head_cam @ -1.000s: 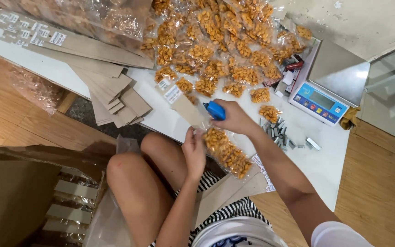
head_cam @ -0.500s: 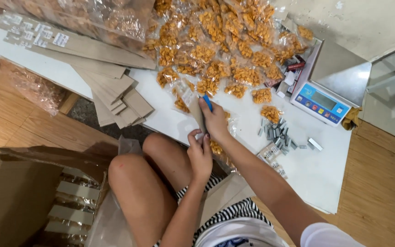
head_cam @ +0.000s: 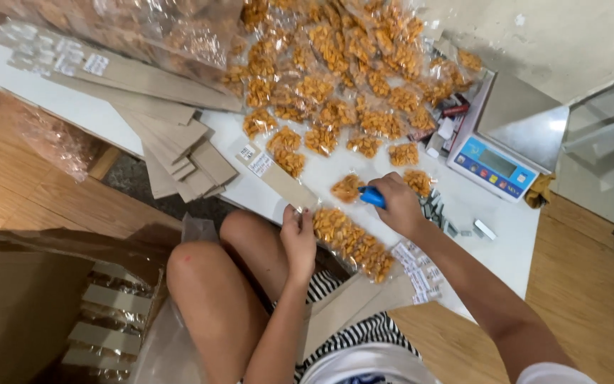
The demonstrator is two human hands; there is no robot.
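Note:
My left hand (head_cam: 298, 237) pinches the near end of a brown cardboard strip (head_cam: 273, 175) where a clear packet of orange snacks (head_cam: 352, 242) hangs from it over the table edge. My right hand (head_cam: 401, 203) grips a small blue stapler (head_cam: 372, 197) just right of that packet, above the white table (head_cam: 492, 263). A small snack packet (head_cam: 347, 188) lies beside the stapler's tip. Both hands are near the table's front edge, above my bare knees.
Many small snack packets (head_cam: 342, 78) cover the far table. Cardboard strips (head_cam: 179, 153) are stacked at left. A digital scale (head_cam: 509, 139) stands at right, staple bars (head_cam: 443, 213) near it, label sheets (head_cam: 418, 267) at the front. An open carton (head_cam: 51, 313) sits on the floor at left.
My right hand has pulled the stapler off the strip and moved right. The strip has tilted down flat, and the hanging snack packet shows again beside my left hand.

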